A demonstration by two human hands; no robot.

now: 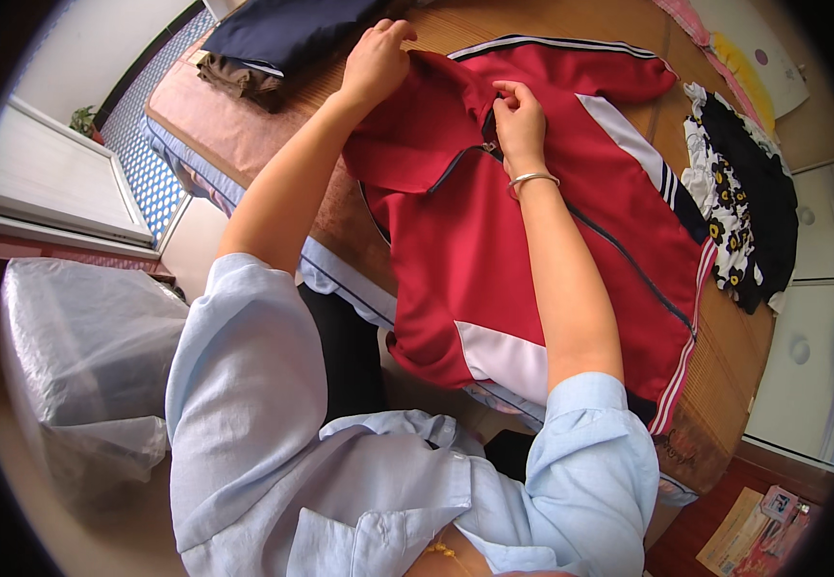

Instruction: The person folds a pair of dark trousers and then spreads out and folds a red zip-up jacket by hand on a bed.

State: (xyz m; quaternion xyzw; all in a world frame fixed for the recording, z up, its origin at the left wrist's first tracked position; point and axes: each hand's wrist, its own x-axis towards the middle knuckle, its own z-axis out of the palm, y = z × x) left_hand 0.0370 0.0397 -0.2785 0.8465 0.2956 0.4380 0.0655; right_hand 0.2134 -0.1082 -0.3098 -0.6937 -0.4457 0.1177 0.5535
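A red zip-up jacket (460, 260) with white panels and dark-and-white striped trim lies spread on a woven mat (734, 353) over a bed. Its dark zipper runs from the collar to the lower hem, and the zipper's metal slider (489, 146) shows near the collar. My left hand (377, 61) is at the far edge of the jacket's raised collar or hood part, fingers bent; its grip is partly hidden. My right hand (521, 119) pinches the edge of the collar beside the zipper, with a bangle on the wrist.
Folded dark blue clothing (280, 36) lies on a brown garment (240, 79) at the upper left of the bed. A black-and-white floral garment (738, 202) lies at the right. A plastic-covered object (92, 339) stands at the left. Papers (756, 534) lie at the lower right.
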